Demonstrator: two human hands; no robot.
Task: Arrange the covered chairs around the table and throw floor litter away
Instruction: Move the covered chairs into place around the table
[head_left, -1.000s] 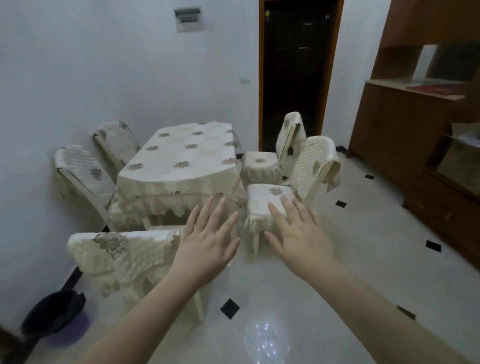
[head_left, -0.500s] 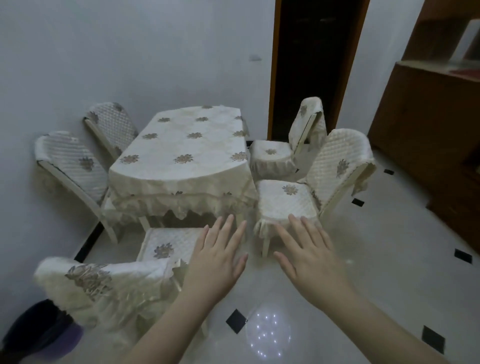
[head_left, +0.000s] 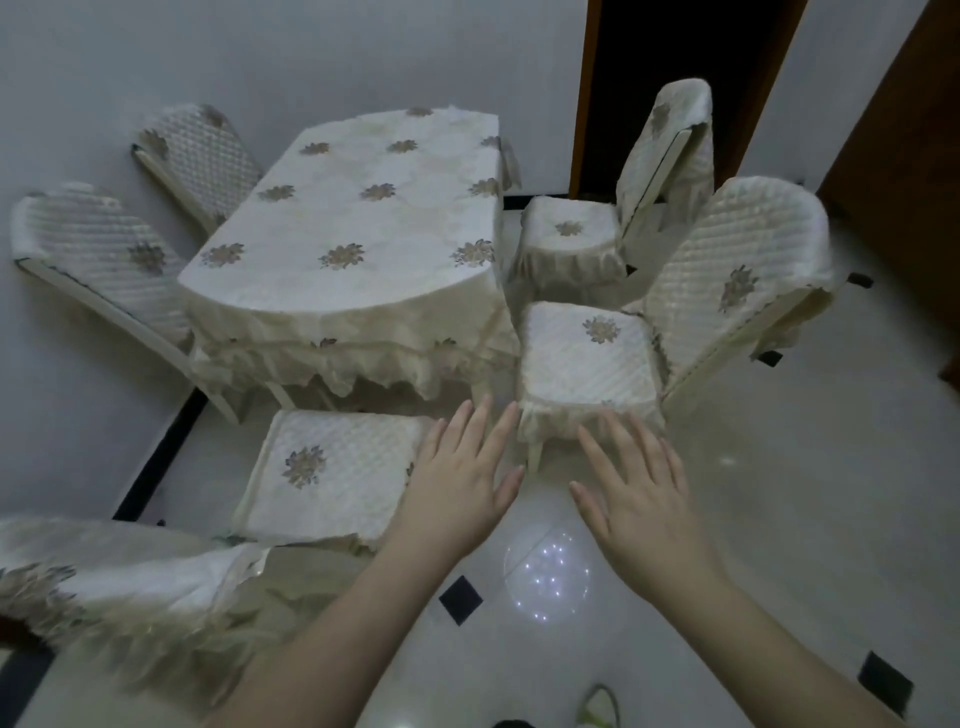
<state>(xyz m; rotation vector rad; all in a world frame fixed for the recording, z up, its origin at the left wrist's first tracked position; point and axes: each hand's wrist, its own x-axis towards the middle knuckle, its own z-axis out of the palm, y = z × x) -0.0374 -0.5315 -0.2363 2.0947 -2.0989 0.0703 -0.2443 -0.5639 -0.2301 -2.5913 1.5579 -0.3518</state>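
1. Both hands, left hand (head_left: 457, 483) and right hand (head_left: 641, 493), hover with fingers spread, holding nothing.
2. The near chair (head_left: 332, 475) sits just short of the covered surface (head_left: 343, 223).
3. Best grip its backrest (head_left: 130, 571) and push squarely.

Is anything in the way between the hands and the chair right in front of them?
Nothing visible. Both the left hand and the right hand are open, reaching toward the near right chair, with only bare floor between them and its seat.
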